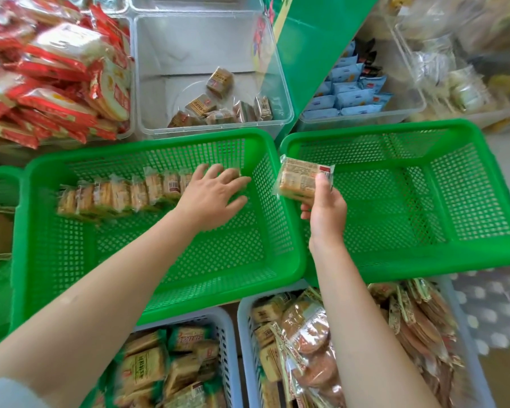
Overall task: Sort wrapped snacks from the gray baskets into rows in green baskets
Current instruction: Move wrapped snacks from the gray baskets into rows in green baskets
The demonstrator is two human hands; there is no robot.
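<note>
A row of wrapped snacks stands along the far side of the left green basket. My left hand lies inside this basket with fingers spread, resting on the right end of the row. My right hand grips one wrapped snack above the rims where the left basket meets the right green basket, which has nothing in it. Two gray baskets sit nearest me: the left gray basket holds square wrapped snacks, the right gray basket holds mixed wrapped snacks.
A clear bin behind the left green basket holds a few brown packets. Red-wrapped snacks are piled at the far left. Another clear bin with blue packets stands behind the right green basket. A green panel rises between the bins.
</note>
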